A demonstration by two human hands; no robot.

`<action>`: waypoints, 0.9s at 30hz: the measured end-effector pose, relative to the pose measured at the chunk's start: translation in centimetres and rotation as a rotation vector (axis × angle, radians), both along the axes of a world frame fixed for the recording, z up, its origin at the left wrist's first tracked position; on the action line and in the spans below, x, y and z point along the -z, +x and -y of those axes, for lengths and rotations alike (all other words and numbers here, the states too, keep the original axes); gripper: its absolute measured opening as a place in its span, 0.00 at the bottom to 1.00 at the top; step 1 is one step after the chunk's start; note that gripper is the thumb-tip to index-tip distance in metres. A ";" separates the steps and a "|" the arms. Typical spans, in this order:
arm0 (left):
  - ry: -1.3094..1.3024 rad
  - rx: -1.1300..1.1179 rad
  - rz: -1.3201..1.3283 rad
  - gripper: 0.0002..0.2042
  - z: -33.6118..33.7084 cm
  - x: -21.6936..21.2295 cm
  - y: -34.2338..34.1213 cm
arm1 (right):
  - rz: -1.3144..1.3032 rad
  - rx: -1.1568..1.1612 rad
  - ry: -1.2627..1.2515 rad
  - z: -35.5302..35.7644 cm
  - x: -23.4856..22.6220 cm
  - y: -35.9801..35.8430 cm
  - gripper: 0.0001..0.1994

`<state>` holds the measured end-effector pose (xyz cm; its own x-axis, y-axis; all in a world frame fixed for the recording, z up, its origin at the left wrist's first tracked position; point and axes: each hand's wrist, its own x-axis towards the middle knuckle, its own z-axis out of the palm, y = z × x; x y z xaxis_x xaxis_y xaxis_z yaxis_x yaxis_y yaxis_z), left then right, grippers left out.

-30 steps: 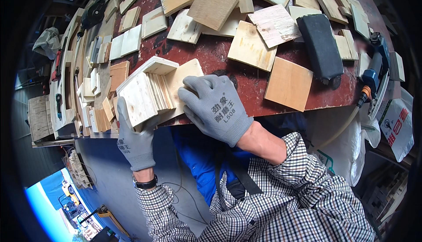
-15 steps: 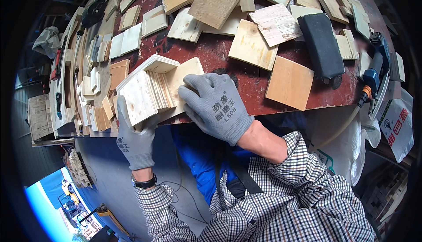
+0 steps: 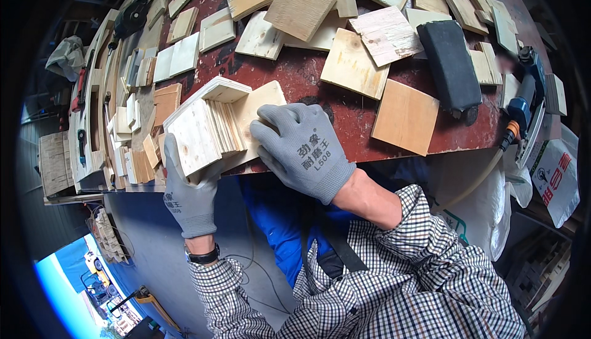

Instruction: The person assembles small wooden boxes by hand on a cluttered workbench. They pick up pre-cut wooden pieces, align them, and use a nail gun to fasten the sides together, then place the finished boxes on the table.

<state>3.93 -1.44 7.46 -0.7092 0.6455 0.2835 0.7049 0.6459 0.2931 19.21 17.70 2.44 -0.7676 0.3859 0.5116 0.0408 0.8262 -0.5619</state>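
Observation:
In a grey work glove, my left hand [image 3: 191, 200] grips the near left side of a stack of thin wooden boards [image 3: 192, 139] at the table's front edge. The stack's layered edges face right, and another light board stands across its far end. A flat pale wooden board [image 3: 268, 97] lies beside the stack, partly under my right hand [image 3: 303, 145]. That hand, also gloved, has its fingers curled and closed at the board's right side. Its fingertips are partly hidden against the wood.
The dark red table [image 3: 277, 71] carries many scattered square wood pieces. An orange-brown square [image 3: 406, 117] and a black block [image 3: 450, 65] lie to the right. A blue air tool [image 3: 524, 96] with a hose sits at the right edge. Wood offcuts [image 3: 138, 165] crowd the left.

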 end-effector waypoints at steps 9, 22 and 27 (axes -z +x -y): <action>-0.002 -0.009 0.000 0.49 -0.3 -0.2 0.2 | 0.012 -0.018 -0.011 -0.1 0.0 0.0 0.18; 0.005 -0.002 -0.005 0.48 -0.2 -0.2 0.1 | 0.027 -0.026 -0.016 -0.1 -0.2 0.1 0.18; 0.016 -0.013 0.027 0.48 -0.3 -0.1 0.1 | -0.008 -0.015 -0.028 -0.1 0.3 0.0 0.18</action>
<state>4.02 -1.17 7.60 -0.7251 0.6318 0.2739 0.6882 0.6501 0.3221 19.26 17.80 2.18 -0.7692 0.3888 0.5071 0.0243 0.8107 -0.5849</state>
